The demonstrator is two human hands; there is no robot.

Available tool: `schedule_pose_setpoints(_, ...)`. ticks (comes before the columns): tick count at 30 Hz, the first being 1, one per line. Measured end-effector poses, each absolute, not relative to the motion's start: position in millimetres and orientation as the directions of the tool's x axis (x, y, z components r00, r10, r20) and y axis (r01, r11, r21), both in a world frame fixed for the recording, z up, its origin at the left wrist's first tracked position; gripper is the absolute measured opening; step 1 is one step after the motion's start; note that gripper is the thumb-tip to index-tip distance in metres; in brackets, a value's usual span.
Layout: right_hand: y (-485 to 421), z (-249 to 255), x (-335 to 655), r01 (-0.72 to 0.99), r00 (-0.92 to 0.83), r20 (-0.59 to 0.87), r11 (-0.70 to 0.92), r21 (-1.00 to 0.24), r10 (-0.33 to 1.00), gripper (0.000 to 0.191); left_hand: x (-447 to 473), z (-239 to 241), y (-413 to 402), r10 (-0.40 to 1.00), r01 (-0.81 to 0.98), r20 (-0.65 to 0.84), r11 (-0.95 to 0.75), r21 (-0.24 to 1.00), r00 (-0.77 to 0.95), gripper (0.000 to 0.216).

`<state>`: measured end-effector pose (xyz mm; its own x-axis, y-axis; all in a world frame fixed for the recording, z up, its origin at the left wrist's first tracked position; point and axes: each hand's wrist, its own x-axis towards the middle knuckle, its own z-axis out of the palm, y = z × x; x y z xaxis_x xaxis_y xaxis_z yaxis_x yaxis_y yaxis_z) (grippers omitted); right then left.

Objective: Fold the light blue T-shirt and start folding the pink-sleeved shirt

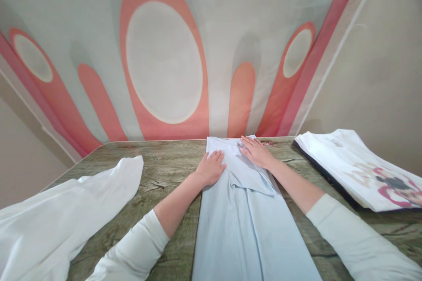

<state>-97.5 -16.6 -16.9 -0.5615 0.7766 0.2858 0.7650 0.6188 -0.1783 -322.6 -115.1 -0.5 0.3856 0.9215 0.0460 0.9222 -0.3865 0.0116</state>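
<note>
Pale-blue garment (220, 232) lay mid-table, long axis running from the far edge down out of the bottom of view. Its top end reached about the table's far edge, so little room beyond it. A folded-over flap (255, 180) sat on its right half, corner near the right edge.

Left hand (211, 169): palm down on the upper left edge, fingers extended, slightly spread, no grip. Right hand (257, 153): flat near the top right corner, fingers straight and together; couldn't tell if any cloth was pinched under it.

Side room: wood showed both sides, a wide strip toward the white garment (99, 197) at left, another toward the folded white shirt (332, 153) at right, which sat on dark cloth (325, 175).

Table (161, 162): weathered wood-grain top, thin light rim. Behind: grey banner (224, 4) with coral shapes, beige wall (389, 61) at right.
</note>
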Motion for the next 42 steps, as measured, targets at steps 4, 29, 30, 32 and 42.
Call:
schedule_pose_setpoints(4, -39.3, -15.3, -89.5, 0.760, -0.587, 0.222, 0.625, -0.180, 0.778, 0.067, -323.6, 0.4, -153.2, 0.894, 0.896, 0.066, -0.445, 0.010, 0.443, 0.052)
schedule_pose_setpoints(29, -89.1, -28.1, -82.6, 0.804, -0.509, 0.322, 0.574, -0.153, 0.798, 0.051, -346.8, 0.7, -178.8, 0.902, 0.910, 0.127, -0.414, -0.017, 0.413, 0.047)
schedule_pose_setpoints(30, -94.8, -23.8, -84.0, 0.787, -0.507, 0.388, 0.597, -0.155, 0.769, 0.045, -344.9, 2.2, -185.8, 0.892, 0.901, 0.129, -0.435, -0.012, 0.432, 0.046)
schedule_pose_setpoints(32, -106.8, -13.8, -91.0, 0.727, -0.553, 0.456, 0.671, -0.146, 0.697, 0.034, -340.3, 4.4, -198.6, 0.878, 0.884, 0.124, -0.467, 0.010, 0.462, 0.046)
schedule_pose_setpoints(42, -132.5, 11.4, -137.9, 0.542, -0.820, 0.286, 0.833, 0.110, 0.496, 0.018, -334.1, -8.3, -208.2, 0.879, 0.882, 0.124, -0.469, 0.048, 0.461, 0.052)
